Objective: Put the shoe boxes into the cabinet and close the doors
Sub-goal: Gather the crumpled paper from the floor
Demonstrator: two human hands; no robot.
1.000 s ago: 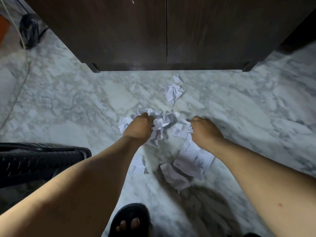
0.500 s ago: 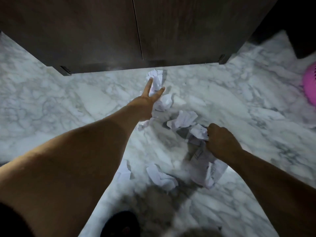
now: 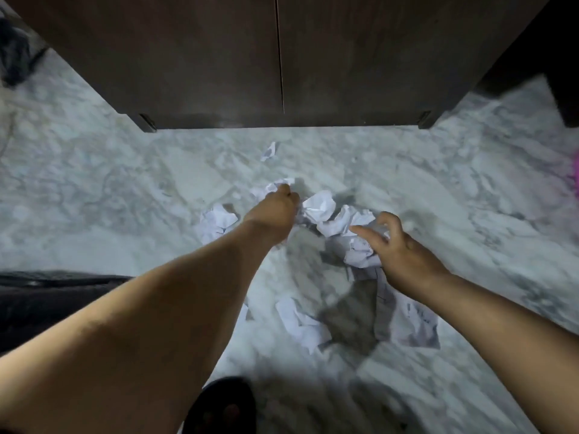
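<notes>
The dark brown cabinet (image 3: pixel 219 57) stands ahead with both doors shut; no shoe box is in view. Several crumpled white paper balls (image 3: pixel 321 208) lie on the marble floor in front of it. My left hand (image 3: pixel 277 211) is closed around crumpled paper (image 3: pixel 272 187) near the pile's far side. My right hand (image 3: pixel 398 245) hovers over the paper pile (image 3: pixel 360 255) with fingers spread, touching the top of it. A flat printed sheet (image 3: pixel 413 324) lies under my right forearm.
A single paper scrap (image 3: pixel 269 151) lies near the cabinet's foot. Another crumpled piece (image 3: pixel 300 324) sits nearer me. A black basket (image 3: pixel 47 296) is at the left, my foot in a black sandal (image 3: pixel 222 405) below, a pink object (image 3: pixel 576 177) at the right edge.
My left hand pulled back from the far scrap and closed on paper. My right hand let go of its paper and opened over the pile.
</notes>
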